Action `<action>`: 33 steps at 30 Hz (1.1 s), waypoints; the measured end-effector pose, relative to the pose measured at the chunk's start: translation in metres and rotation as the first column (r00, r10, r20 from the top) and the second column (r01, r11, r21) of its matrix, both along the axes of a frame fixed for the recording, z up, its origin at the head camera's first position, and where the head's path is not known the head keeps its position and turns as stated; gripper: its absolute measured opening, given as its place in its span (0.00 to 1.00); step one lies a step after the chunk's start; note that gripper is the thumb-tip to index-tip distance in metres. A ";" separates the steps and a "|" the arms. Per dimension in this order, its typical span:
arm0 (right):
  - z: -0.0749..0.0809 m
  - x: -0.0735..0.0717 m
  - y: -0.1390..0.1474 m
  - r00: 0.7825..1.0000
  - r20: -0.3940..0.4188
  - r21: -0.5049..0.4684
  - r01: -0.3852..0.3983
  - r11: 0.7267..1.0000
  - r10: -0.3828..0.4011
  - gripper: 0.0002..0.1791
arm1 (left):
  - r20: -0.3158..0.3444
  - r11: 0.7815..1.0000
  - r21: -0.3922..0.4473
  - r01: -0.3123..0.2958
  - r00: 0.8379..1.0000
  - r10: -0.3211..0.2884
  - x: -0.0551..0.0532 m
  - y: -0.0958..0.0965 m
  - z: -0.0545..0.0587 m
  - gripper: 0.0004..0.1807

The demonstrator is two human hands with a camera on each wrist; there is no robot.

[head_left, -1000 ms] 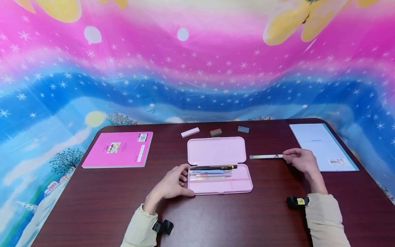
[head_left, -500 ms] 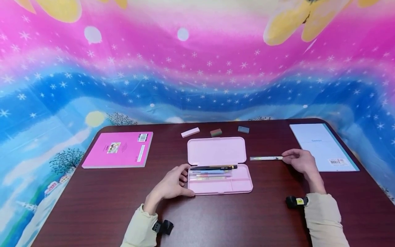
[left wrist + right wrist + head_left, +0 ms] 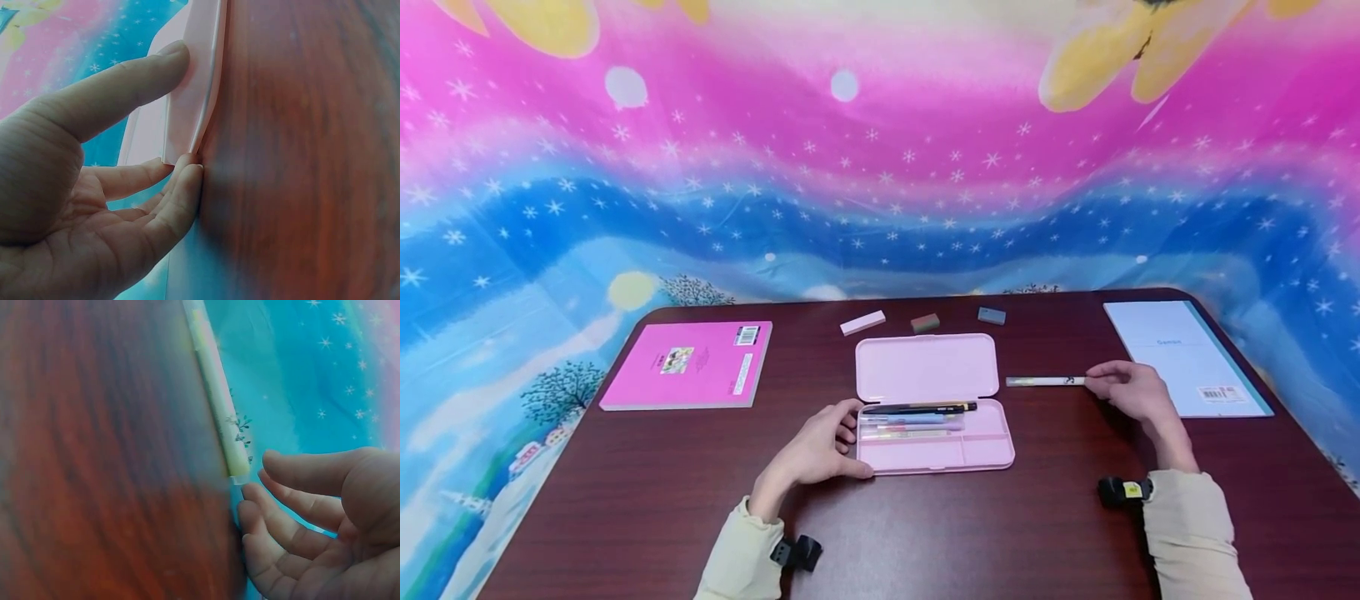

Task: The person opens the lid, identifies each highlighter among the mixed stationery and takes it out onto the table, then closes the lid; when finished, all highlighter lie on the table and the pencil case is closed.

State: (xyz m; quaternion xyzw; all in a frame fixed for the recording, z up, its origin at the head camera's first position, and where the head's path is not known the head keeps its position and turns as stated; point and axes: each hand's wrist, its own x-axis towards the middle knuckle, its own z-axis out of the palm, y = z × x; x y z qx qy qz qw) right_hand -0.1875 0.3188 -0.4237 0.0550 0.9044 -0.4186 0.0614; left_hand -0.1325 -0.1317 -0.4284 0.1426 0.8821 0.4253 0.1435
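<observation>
A pink pencil case lies with its lid folded back. Its long compartment holds a black mechanical pencil and several pens. My left hand grips the case's left end; the left wrist view shows the thumb on its front wall and fingertips at the corner. Right of the case lies a white patterned pen. My right hand is at the pen's right end. In the right wrist view, thumb and fingers stand slightly apart beside that end; contact is hard to tell.
Behind the case lie a pale pink eraser, a red-green eraser and a grey-blue eraser. A pink book lies at left, a light blue notebook at right. Patterned cloth hangs behind the table.
The pen shifts slightly toward me, then back away, and its printed pattern shows differently, as if rolled. My right hand moves a little with it. The left hand and case stay still.
</observation>
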 end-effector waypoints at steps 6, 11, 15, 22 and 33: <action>0.009 0.003 0.000 0.999 -0.026 -0.051 -0.022 0.998 0.021 0.26 | -0.003 1.000 0.008 -0.001 1.000 0.001 -0.001 0.000 0.001 0.44; 0.021 0.005 -0.006 0.997 -0.070 -0.083 -0.033 0.996 0.028 0.25 | -0.008 1.000 0.003 0.000 1.000 0.000 -0.001 0.000 0.001 0.44; 0.030 0.007 -0.014 0.992 -0.112 -0.101 -0.070 0.992 0.059 0.26 | -0.013 1.000 -0.002 0.004 1.000 -0.004 -0.001 0.000 0.001 0.44; 0.039 0.010 -0.030 0.983 -0.132 -0.139 -0.146 0.980 0.127 0.25 | -0.014 1.000 0.002 0.009 1.000 -0.009 -0.001 0.000 0.001 0.44; 0.035 0.007 -0.057 0.969 -0.159 -0.136 -0.210 0.968 0.188 0.21 | -0.020 1.000 -0.001 0.010 1.000 -0.010 -0.001 0.000 0.000 0.44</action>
